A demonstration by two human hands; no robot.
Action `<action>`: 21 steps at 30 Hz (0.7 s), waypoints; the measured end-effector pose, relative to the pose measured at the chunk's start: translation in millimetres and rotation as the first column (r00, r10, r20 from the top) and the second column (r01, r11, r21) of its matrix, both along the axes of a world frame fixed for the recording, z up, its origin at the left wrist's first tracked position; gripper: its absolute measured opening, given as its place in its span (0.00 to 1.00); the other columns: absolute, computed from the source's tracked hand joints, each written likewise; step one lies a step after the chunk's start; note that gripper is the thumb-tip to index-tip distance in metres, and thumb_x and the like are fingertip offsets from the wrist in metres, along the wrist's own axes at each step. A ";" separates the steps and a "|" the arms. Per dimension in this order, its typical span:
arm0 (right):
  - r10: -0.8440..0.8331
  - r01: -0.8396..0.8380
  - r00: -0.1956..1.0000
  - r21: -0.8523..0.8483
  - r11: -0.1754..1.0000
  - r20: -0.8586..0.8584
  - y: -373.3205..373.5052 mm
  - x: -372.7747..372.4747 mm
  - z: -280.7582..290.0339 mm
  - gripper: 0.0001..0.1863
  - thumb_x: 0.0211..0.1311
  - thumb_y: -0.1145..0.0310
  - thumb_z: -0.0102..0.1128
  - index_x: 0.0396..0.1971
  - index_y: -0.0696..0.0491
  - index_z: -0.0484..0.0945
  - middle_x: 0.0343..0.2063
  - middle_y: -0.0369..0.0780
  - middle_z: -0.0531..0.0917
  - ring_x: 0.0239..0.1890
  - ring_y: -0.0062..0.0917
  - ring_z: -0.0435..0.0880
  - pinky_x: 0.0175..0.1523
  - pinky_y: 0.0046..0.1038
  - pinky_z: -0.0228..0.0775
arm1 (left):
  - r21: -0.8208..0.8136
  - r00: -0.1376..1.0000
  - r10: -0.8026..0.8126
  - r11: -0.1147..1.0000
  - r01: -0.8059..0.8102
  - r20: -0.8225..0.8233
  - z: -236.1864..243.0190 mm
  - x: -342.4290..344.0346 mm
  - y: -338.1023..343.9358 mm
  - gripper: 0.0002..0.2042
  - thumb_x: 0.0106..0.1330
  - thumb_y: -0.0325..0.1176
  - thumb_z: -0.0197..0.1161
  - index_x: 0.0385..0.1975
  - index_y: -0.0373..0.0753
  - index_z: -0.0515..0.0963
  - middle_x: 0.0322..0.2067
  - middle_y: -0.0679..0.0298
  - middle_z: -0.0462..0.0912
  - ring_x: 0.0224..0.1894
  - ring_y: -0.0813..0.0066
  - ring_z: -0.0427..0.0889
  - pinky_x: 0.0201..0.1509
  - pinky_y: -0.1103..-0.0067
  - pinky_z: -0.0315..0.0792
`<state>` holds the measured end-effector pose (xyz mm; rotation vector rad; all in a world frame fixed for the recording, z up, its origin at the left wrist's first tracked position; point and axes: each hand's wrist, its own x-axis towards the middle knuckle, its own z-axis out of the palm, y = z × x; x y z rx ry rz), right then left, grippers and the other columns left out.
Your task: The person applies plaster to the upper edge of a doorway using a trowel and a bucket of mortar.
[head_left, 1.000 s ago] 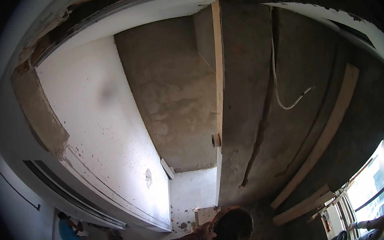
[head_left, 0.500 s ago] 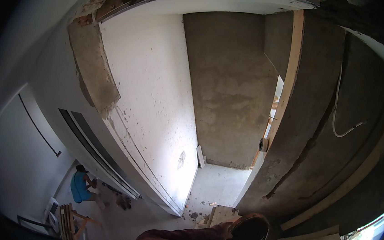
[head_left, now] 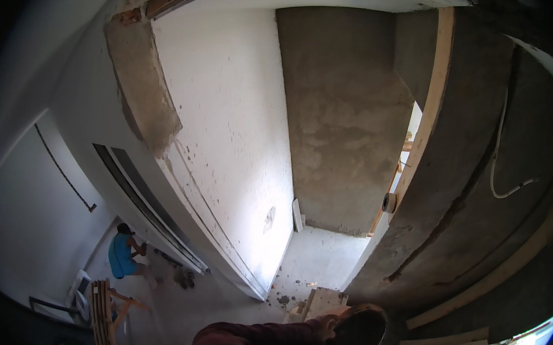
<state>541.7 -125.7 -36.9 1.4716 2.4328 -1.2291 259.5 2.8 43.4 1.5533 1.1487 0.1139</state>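
Note:
Low in the view, my left arm in a maroon sleeve reaches across to the right. At its end, my left hand (head_left: 326,328) is closed at the left rim of a dark, round, bucket-like vessel (head_left: 362,332), tilted with its shadowed mouth showing. What the vessel holds is too dark to make out. On its lower right side, a dim shape runs into shadow where my right arm would be; the fingers of my right hand do not show. Just beyond the vessel lies a board (head_left: 325,303).
A person in a blue top (head_left: 123,256) crouches at far left near wooden trestles (head_left: 103,312). Ahead, a doorway opens between a white wall (head_left: 227,135) and a timber post (head_left: 431,100) carrying a tape roll (head_left: 389,203). Rubble (head_left: 284,299) dots the floor; planks (head_left: 446,342) lie right.
The whole view has shifted slightly, so the walls and doorway sit a little farther right and higher. My left hand stays at the vessel's rim; the shape on its right has grown dimmer.

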 end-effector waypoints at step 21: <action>-0.399 0.367 0.824 0.158 0.917 0.401 -10.6 -29.0 95.4 0.23 0.57 0.61 0.49 0.55 0.43 0.67 0.50 0.41 0.74 0.52 0.36 0.75 0.54 0.41 0.68 | 0.079 0.999 -0.024 0.996 0.027 -0.038 -0.8 -13.6 -9.6 0.42 0.44 0.38 0.67 0.62 0.34 0.57 0.43 0.50 0.77 0.43 0.60 0.77 0.46 0.71 0.73</action>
